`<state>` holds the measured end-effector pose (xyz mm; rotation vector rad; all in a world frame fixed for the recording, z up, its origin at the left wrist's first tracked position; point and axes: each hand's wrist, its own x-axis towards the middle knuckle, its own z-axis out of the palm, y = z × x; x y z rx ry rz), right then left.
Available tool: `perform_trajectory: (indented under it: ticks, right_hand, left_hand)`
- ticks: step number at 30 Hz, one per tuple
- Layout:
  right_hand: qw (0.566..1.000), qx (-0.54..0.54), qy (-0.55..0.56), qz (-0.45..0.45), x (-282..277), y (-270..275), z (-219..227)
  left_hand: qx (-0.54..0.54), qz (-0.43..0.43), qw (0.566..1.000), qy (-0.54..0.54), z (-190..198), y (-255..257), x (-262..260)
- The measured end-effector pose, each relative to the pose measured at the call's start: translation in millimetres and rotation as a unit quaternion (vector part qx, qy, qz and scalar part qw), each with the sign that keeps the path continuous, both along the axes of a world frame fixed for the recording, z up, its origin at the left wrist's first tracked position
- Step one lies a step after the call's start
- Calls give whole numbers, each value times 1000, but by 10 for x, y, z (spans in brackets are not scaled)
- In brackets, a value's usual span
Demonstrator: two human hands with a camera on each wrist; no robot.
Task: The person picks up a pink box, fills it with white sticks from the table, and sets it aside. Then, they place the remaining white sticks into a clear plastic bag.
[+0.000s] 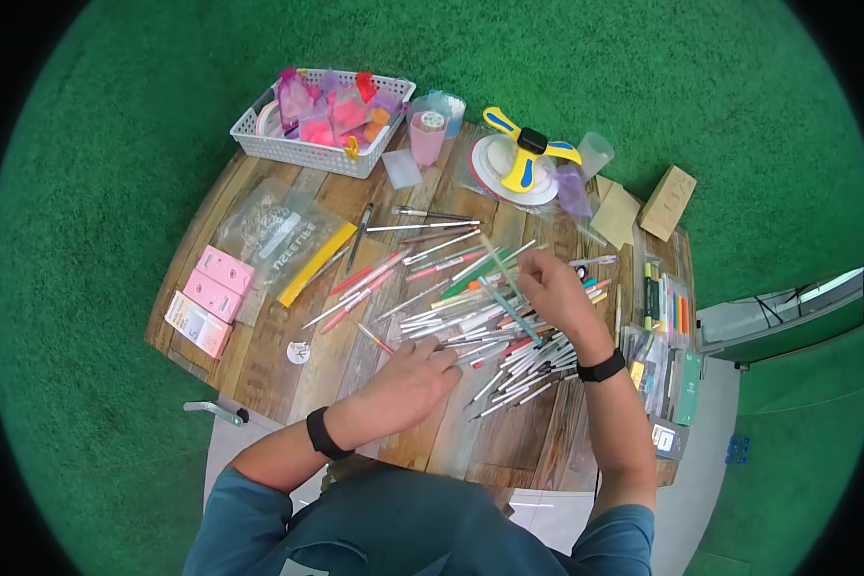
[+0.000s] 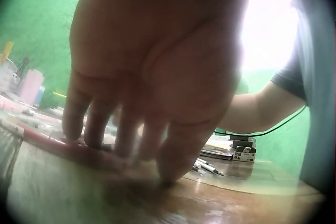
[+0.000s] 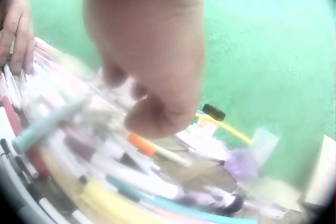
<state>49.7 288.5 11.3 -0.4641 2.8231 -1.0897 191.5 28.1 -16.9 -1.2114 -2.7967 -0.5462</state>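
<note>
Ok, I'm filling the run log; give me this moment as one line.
Left grip: low by the pens; right grip: over pens, hold unclear; pens: heaped loosely on table

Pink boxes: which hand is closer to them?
Left. The left hand is to the right of the pink boxes, nearer the person's body; the right hand is farther right, by the pile of pens.

The place was indoors and looked like a studio or craft room; which of the two could not be told. A rough green covering (image 1: 96, 240) lay around the table (image 1: 403, 449) on several sides, like a studio backdrop, with pale floor (image 1: 715, 432) beside it. Craft-room stock filled the wooden top: heaped pens (image 1: 533, 370), a basket (image 1: 302, 153) of small bags (image 1: 317, 130) and pink boxes (image 1: 223, 272).
</note>
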Motion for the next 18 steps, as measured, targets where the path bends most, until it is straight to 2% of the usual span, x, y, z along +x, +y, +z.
perform_trajectory:
  ticks: [3,7,10,13,18]
  right_hand:
    - [999,14,38,15,84,52,2]
    - [999,26,-1,18,304,84,76]
    - [988,118,72,75,479,94,-49]
    - [984,155,71,43,523,41,-222]
    - [985,105,132,38,526,16,-154]
  left_hand:
    - [-24,2,999,-32,55,15,13]
    - [-45,2,996,-75,92,36,48]
    - [-58,1,994,-89,101,34,17]
    - [-49,6,996,-76,74,40,4]
    - [-22,-3,999,-47,117,13,33]
